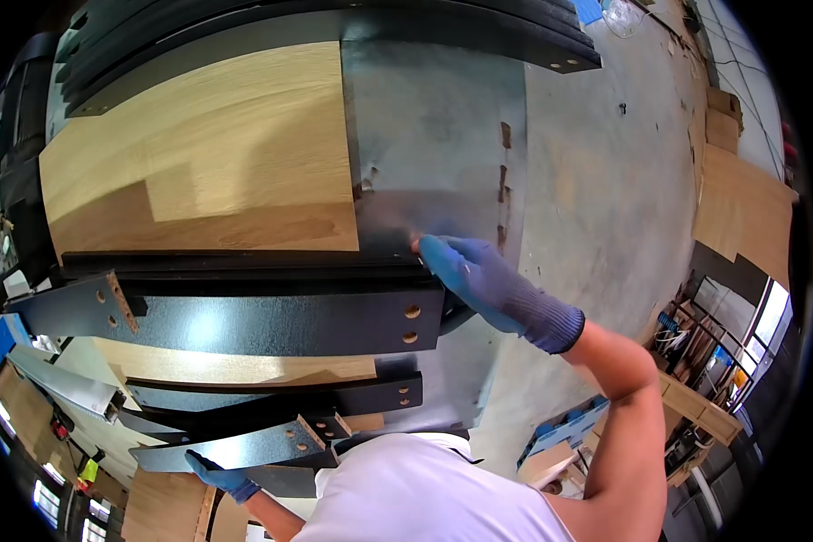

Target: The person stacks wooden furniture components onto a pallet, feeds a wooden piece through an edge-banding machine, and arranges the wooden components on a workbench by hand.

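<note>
My right hand [479, 275], in a blue-purple knit glove, reaches over the right end of a stack of dark boards [244, 262]. Its fingers are stretched out and one fingertip looks uncovered. Just below it lies a wide dark curved slat [280, 325] with two holes at its right end. Lower left, my gloved left hand [221, 476] is closed at the lower edge of another dark curved slat [230, 449]; part of the grip is hidden. A further dark slat [334, 397] lies above that one.
A light wood panel [208, 154] lies on the grey metal-topped table [434, 117]. More dark curved boards [452, 32] are stacked along its far side. Cardboard sheets [741, 208] lie on the floor at the right, near a wooden workbench [696, 406].
</note>
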### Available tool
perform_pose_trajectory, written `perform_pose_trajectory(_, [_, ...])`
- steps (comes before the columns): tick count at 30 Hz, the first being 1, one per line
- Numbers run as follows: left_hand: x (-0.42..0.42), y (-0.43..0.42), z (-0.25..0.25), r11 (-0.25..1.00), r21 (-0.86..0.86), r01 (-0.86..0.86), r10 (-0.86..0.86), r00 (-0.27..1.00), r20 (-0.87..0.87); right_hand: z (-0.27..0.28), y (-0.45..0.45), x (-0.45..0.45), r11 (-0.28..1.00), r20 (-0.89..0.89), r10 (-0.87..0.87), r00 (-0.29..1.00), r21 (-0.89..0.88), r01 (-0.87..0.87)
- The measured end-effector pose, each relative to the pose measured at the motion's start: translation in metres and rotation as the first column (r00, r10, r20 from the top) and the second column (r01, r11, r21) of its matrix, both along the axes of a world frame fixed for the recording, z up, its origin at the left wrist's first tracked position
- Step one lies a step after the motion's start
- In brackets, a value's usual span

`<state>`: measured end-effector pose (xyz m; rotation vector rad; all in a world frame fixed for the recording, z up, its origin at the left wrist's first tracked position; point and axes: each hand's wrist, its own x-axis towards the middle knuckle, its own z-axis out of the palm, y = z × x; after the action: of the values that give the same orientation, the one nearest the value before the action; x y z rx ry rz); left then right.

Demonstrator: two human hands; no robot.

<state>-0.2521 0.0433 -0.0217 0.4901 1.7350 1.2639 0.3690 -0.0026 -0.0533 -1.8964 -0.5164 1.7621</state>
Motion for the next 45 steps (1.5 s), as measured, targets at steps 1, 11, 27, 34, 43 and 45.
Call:
perform_pose_trajectory(1, [-0.007, -0.001, -0.003, 1.000, -0.017, 0.002, -0.003, 0.999, -0.037, 0.015, 0.014, 0.001, 1.000, -0.006, 0.021, 1.000, -0.019, -0.021])
perform_pose_trajectory(11, [-0.048, -0.019, -0.020, 0.969, -0.114, 0.219, -0.243, 0.760, -0.604, 0.009, 0.017, -0.010, 0.977, -0.022, -0.174, 0.984, 0.125, 0.176])
perform_pose_trajectory(27, [-0.044, -0.016, -0.016, 0.993, -0.020, 0.112, -0.107, 0.858, -0.502, 0.029, 0.009, -0.009, 0.959, -0.166, -0.270, 0.949, 0.043, 0.280])
perform_pose_trajectory(34, [-0.039, -0.017, -0.021, 0.995, -0.053, 0.085, -0.101, 0.822, -0.561, 0.014, 0.008, 0.004, 0.996, -0.227, -0.031, 0.973, 0.073, 0.049])
perform_pose_trajectory(43, [-0.042, -0.021, -0.021, 0.957, -0.158, 0.245, -0.287, 0.699, -0.655, 0.025, 0.015, -0.001, 0.962, -0.201, -0.274, 0.941, -0.063, 0.266])
perform_pose_trajectory(45, [-0.051, -0.021, -0.024, 0.974, -0.039, 0.224, -0.214, 0.844, -0.491, 0.025, 0.016, -0.001, 0.955, -0.178, -0.298, 0.938, -0.044, 0.294])
